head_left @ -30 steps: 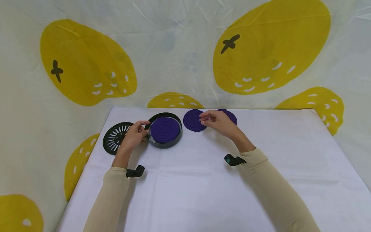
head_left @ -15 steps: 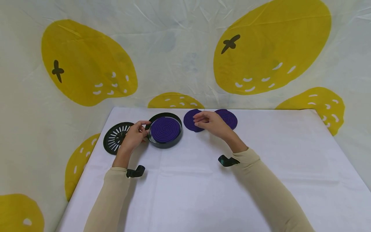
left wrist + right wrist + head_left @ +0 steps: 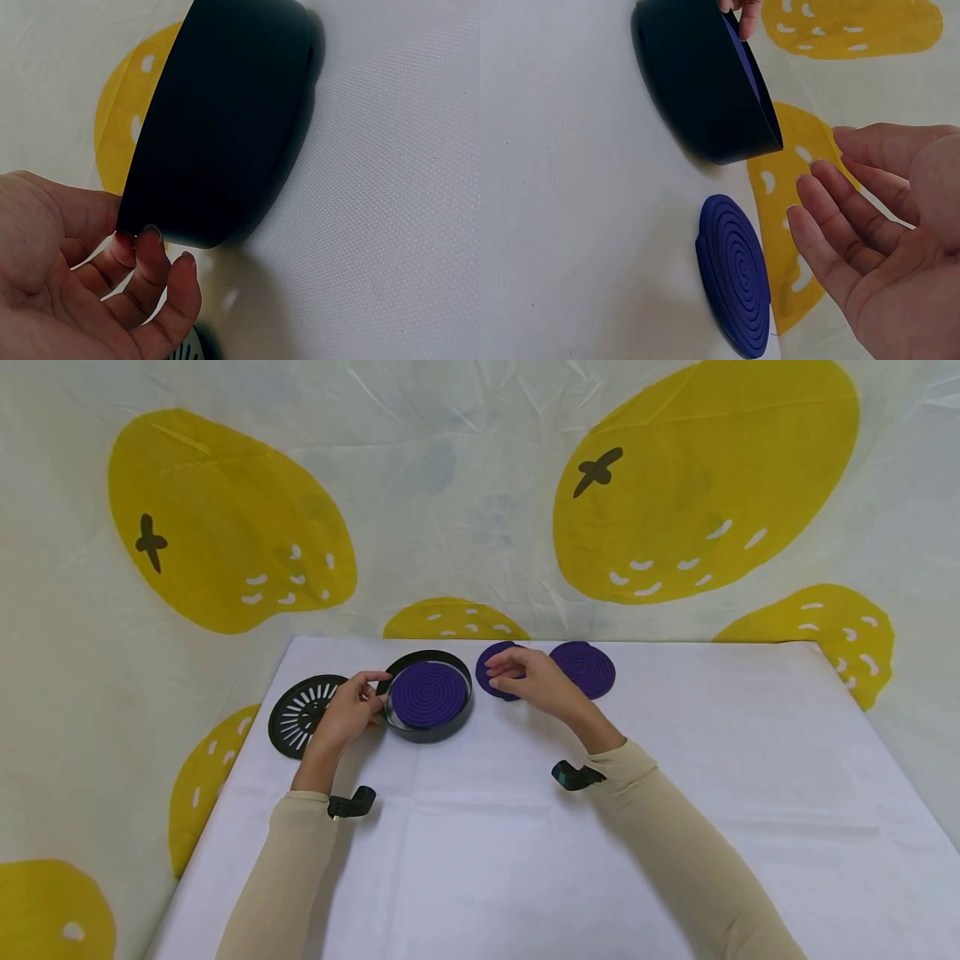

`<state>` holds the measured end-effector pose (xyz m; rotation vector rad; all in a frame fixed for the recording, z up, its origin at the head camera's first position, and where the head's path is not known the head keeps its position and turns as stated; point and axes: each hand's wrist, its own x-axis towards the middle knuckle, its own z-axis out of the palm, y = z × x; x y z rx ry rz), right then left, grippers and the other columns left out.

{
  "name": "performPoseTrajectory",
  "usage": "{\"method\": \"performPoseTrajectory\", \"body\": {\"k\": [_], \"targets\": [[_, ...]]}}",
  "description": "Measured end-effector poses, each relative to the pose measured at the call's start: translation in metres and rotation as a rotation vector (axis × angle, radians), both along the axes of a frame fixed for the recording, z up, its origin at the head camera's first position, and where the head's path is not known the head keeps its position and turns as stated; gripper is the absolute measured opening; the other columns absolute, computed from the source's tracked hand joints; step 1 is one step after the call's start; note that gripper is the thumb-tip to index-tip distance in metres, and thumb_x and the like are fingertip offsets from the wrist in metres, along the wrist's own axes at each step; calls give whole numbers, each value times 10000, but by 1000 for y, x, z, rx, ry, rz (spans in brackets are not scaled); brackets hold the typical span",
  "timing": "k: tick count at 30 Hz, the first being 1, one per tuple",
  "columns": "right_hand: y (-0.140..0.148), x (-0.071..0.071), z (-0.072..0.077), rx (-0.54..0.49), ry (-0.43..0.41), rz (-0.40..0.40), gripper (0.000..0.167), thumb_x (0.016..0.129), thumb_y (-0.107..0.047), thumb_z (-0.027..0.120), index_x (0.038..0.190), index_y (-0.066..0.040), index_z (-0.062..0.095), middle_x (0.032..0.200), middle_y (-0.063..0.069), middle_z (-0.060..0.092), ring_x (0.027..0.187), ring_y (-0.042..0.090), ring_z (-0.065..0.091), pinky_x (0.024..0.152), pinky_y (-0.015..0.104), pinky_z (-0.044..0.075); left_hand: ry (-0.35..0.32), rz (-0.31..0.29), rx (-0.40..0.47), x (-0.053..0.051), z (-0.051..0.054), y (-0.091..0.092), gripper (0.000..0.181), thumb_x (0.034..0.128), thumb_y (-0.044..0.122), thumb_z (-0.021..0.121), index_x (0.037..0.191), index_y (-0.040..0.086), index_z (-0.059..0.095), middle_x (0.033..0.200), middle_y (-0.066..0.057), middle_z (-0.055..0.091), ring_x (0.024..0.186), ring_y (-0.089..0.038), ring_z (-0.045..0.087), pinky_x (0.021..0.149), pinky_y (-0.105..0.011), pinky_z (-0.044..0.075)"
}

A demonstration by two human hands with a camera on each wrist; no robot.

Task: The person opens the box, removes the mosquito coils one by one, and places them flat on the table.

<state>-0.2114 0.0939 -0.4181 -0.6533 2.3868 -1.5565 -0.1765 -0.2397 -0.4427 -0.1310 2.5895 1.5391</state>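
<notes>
A round dark container [image 3: 426, 737] holds a purple spiral disc [image 3: 427, 694] lying inside it. My left hand [image 3: 347, 714] pinches the container's left rim; in the left wrist view the thumb and fingertips meet at the dark wall [image 3: 217, 120]. Above a second purple spiral disc [image 3: 489, 680] hovers my right hand [image 3: 543, 685], empty, its fingers loosely bent. The right wrist view shows that hand [image 3: 885, 232] apart from the spiral disc [image 3: 735, 277] and from the container [image 3: 705, 90]. A third spiral disc [image 3: 588, 670] lies just right of the hand.
A black slotted round lid [image 3: 288, 718] lies at the table's left edge, partly behind the left hand. The white-covered table [image 3: 480, 860] meets a hanging cloth [image 3: 450, 485] with yellow shapes at its back edge. Camera mounts sit on both wrists.
My right hand has moved left, from between the two loose discs to above the nearer one, uncovering the rightmost disc. The left hand has kept its hold on the container.
</notes>
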Motion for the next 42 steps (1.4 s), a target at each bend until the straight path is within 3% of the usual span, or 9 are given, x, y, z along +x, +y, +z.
{"method": "performPoseTrajectory", "body": {"k": [11, 17, 24, 42], "targets": [[-13, -1, 2, -24, -28, 0, 333, 937, -47, 713, 1244, 64, 648, 1207, 252, 667, 1040, 298, 669, 931, 345, 546, -1, 2, -5, 0, -1, 0, 393, 996, 63, 615, 1383, 126, 584, 946, -57, 419, 807, -211, 508, 664, -407, 552], [-19, -3, -3, -62, -3, 7, 329, 920, -25, 727, 1227, 70, 656, 1188, 245, 674, 1024, 302, 681, 905, 304, 554, -5, 5, -6, -2, -2, -1, 400, 993, 58, 621, 1386, 126, 583, 943, -54, 415, 794, -204, 504, 639, -373, 544], [-24, -4, -3, -49, -5, 1, 341, 922, -43, 731, 1244, 44, 659, 1169, 166, 702, 1033, 289, 687, 855, 258, 547, -8, 8, -3, -1, -1, 0, 400, 990, 54, 620, 1381, 132, 584, 940, -56, 419, 807, -209, 506, 640, -379, 545], [-36, -9, -8, -40, -28, -6, 379, 896, -53, 762, 1253, 27, 663, 1205, 184, 692, 1038, 279, 680, 869, 313, 553, -7, 0, -1, -1, 1, 1, 402, 998, 51, 615, 1393, 113, 578, 939, -52, 411, 800, -200, 490, 650, -381, 551]]}}
